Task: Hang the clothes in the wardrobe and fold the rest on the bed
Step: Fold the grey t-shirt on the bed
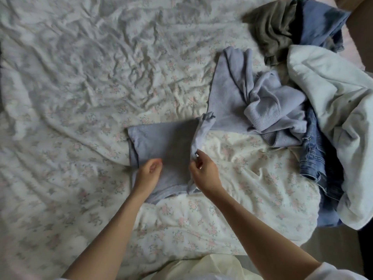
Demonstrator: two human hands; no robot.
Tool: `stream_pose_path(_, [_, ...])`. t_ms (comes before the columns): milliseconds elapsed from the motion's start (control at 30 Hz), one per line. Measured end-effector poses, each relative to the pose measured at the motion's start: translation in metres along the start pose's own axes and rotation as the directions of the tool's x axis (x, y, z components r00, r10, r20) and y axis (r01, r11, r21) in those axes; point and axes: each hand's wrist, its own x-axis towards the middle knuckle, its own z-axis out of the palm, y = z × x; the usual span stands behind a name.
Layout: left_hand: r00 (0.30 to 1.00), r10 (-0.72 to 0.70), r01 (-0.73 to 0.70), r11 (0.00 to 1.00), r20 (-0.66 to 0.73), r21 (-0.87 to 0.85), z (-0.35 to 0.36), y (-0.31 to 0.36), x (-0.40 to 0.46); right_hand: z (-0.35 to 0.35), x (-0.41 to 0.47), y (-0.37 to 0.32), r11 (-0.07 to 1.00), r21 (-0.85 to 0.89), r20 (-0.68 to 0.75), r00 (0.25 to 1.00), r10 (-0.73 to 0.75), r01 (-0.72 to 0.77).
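Here, nearest the camera, both bare forearms reach out over a floral bedsheet (201, 225). The left hand (147, 174) rests on the near left part of a partly folded lavender garment (163, 144), fingers loosely curled with nothing gripped between them. The right hand (205, 172) pinches the garment's right edge between thumb and fingertips, lifting a narrow strip of fabric off the sheet. The garment lies flat in the middle of the bed, just beyond both hands. Farther right, a crumpled lavender sweater (262, 106) with ribbed cuffs sprawls touching the garment's far right corner. Beside it, blue jeans (314, 150) lie partly under a white blanket (339, 110) at the right edge. At the far right corner sit a grey garment (270, 29) and another blue denim piece (321, 25), overlapping each other.
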Motion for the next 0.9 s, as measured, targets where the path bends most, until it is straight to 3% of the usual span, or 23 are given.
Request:
stream_pose_path(67, [0.969,-0.191,0.233,0.919,0.157,-0.318,-0.012,0.002,0.004,0.019,-0.003,-0.011,0.993,-0.055,0.091,0.991,-0.098,0.103])
stream_pose_path(167, [0.908,-0.260,0.402,0.765,0.329,-0.504,-0.036,-0.014,0.005,0.047,-0.004,-0.030,0.981,0.021,0.210,0.958,-0.194,0.194])
stream_pose_path(300, [0.865,-0.302,0.502,0.532,0.401,-0.682,-0.053,-0.040,0.005,0.077,-0.003,-0.047,0.978,0.139,0.414,0.888,-0.201,0.156])
stream_pose_path(400, [0.856,-0.300,0.514,0.401,0.422,-0.758,-0.056,-0.049,0.005,0.091,-0.003,-0.042,0.986,0.006,0.495,0.856,-0.146,0.165])
stream_pose_path(433, [0.856,-0.327,0.511,0.422,0.400,-0.749,-0.055,-0.048,0.005,0.091,-0.003,-0.038,0.988,-0.031,0.494,0.861,-0.119,0.154])
stream_pose_path(467, [0.870,-0.354,0.487,0.508,0.344,-0.711,-0.053,-0.048,0.004,0.090,-0.003,-0.034,0.989,-0.051,0.467,0.879,-0.096,0.135])
stream_pose_path(500, [0.908,-0.350,0.414,0.656,0.232,-0.631,-0.051,-0.048,0.004,0.088,-0.002,-0.029,0.990,-0.069,0.407,0.910,-0.082,0.120])
stream_pose_path(567, [0.982,-0.178,0.149,0.934,-0.062,-0.325,-0.046,-0.048,0.004,0.081,0.003,-0.018,0.988,-0.118,0.248,0.967,-0.067,0.098])
stream_pose_path(600, [0.987,-0.069,0.043,0.983,-0.145,-0.178,-0.043,-0.047,0.003,0.077,0.006,-0.013,0.982,-0.165,0.186,0.980,-0.066,0.097])
stream_pose_path(633, [0.982,-0.013,0.000,0.997,-0.187,-0.072,-0.040,-0.043,0.001,0.072,0.008,-0.008,0.971,-0.216,0.145,0.987,-0.068,0.099])
stream_pose_path(700, [0.973,-0.040,0.054,0.997,-0.226,0.056,-0.034,-0.039,0.000,0.065,0.013,0.000,0.950,-0.292,0.121,0.989,-0.081,0.113])
stream_pose_path(767, [0.960,-0.153,0.167,0.985,-0.235,0.042,-0.031,-0.040,0.001,0.061,0.014,0.006,0.930,-0.343,0.128,0.988,-0.089,0.129])
stream_pose_path(900, [0.951,-0.201,0.215,0.976,-0.233,0.034,-0.031,-0.040,-0.007,0.059,0.007,0.013,0.887,-0.430,0.140,0.983,-0.119,0.168])
